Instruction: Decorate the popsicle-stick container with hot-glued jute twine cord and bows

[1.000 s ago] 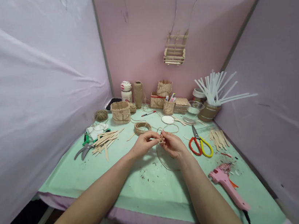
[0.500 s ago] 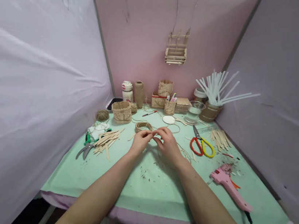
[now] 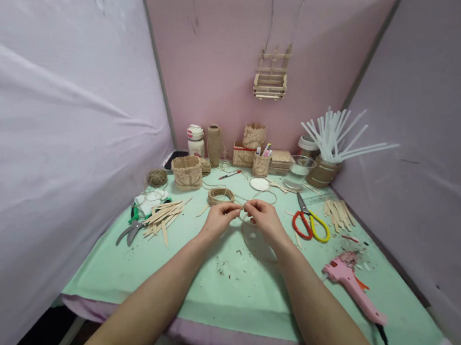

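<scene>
While both hands meet above the middle of the tabletop (image 3: 217, 301), the left hand (image 3: 220, 220) and right hand (image 3: 265, 220) each have fingers pinched on thin twine (image 3: 242, 210), just nearer than a twine coil (image 3: 221, 196). Fingertip hold probably suits so fine a strand. Scissors (image 3: 307, 213) and glue gun (image 3: 353, 283) lie to the right, presumably for easy reach. Surface: pale green cover, dark crumbs (image 3: 230, 271) near the middle. Room: pink panel (image 3: 208, 68) behind, lilac sheeting (image 3: 53, 116) at left, small wooden rack (image 3: 270, 84) hung on wires.
</scene>
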`<action>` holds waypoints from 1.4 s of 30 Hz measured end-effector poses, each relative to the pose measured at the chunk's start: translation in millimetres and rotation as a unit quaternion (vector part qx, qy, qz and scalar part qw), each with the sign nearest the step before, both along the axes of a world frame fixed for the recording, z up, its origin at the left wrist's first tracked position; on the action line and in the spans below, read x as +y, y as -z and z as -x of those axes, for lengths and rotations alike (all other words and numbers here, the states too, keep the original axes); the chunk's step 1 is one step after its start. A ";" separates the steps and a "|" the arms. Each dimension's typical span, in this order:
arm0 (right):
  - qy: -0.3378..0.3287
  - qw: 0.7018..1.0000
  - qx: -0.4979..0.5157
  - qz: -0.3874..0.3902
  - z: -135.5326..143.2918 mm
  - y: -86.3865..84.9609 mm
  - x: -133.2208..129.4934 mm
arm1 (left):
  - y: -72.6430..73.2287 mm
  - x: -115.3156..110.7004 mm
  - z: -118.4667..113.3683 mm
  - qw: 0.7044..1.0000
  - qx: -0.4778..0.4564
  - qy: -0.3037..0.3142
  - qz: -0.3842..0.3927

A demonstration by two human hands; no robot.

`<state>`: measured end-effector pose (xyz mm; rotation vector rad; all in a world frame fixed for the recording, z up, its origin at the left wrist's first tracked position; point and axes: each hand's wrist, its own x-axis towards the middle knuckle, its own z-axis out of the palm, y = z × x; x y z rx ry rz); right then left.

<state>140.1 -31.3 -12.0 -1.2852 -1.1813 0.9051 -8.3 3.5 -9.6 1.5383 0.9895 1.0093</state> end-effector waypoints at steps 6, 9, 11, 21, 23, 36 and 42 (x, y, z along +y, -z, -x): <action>0.034 0.992 -0.107 -0.064 3.8 -6.8 -5.4 | -3.0 -2.3 -2.5 0.998 -0.019 -0.015 0.065; 0.026 0.981 -0.172 -0.090 6.3 -8.1 -7.1 | -0.8 -1.7 -1.8 0.993 -0.043 -0.003 0.110; 0.017 0.977 -0.190 -0.099 7.3 -8.0 -7.5 | 1.9 -0.6 -0.1 0.983 -0.081 0.023 0.163; 0.002 0.977 -0.193 -0.088 7.8 -7.6 -8.8 | 4.5 2.2 3.4 0.960 -0.127 0.087 0.233; 0.002 0.986 -0.155 -0.060 7.1 -6.4 -7.6 | 2.7 3.7 3.4 0.976 -0.092 0.086 0.181; -0.008 0.999 -0.012 0.032 3.9 1.6 -1.1 | 5.2 2.2 1.1 0.997 0.064 0.028 -0.039; -0.018 0.998 0.047 0.046 12.1 3.0 -3.5 | 4.5 1.8 2.5 0.991 0.117 0.020 -0.059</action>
